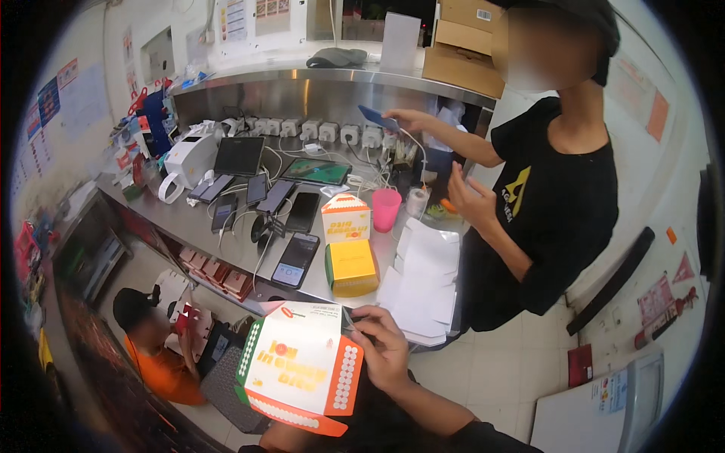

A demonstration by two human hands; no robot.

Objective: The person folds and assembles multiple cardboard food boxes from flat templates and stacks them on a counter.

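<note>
While I look down past the front edge of the steel counter, my right hand grips the upper right corner of a flat, unfolded carton blank, white with orange and green borders and rows of dots. My fingers curl over its top edge and the thumb seems to press the back, though the card hides it. The blank hangs in the air just off the counter's front edge, tilted toward me and touching nothing else. My left hand is not in view; I cannot tell what it does, since the card covers that side.

On the counter near its front edge stands a folded yellow box with a green rim, and just behind it a taller white and orange box. A pink cup stands beside that one. To the right, at the counter's right end, lies a loose stack of white papers. Several phones lie left of the boxes, cabled to a row of white chargers along the back wall, and a white printer sits toward the left end.

Another person in a black shirt stands at the right end, holding up a blue phone. A second person in an orange shirt crouches below the counter's front edge.
</note>
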